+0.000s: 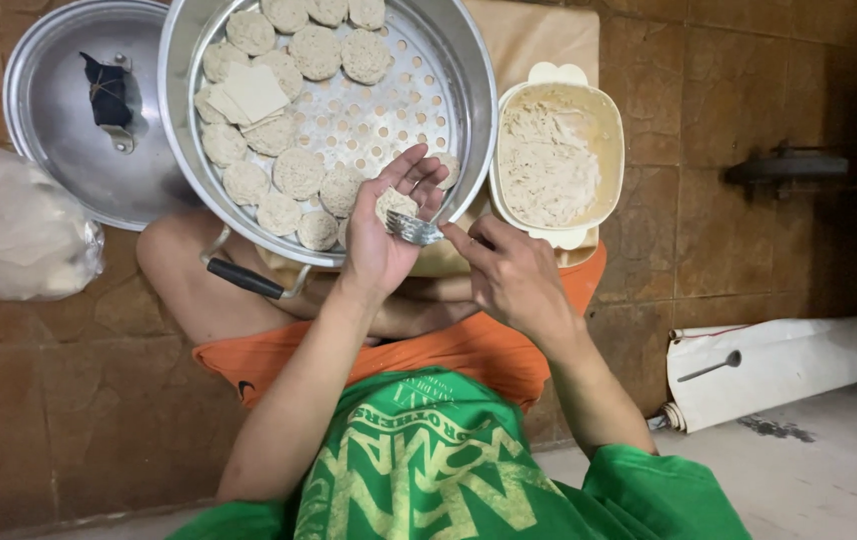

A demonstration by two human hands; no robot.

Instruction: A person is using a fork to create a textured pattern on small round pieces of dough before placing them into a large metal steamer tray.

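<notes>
Left hand (381, 238) is cupped palm-up over the near rim of the steamer tray (449, 120) — its open grip cradles a filled dumpling (396, 203). Right hand (514, 275) pinches a metal fork (412, 229) closed, tines pressing the filling; the filling tub (609, 130) sits just beside the tray for reach.

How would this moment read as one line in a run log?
left hand: open, dumpling on palm | right hand: holds fork at dumpling | steamer: part filled | tub: filling

Pot lid (59, 120), plastic bag (9, 235)
</notes>
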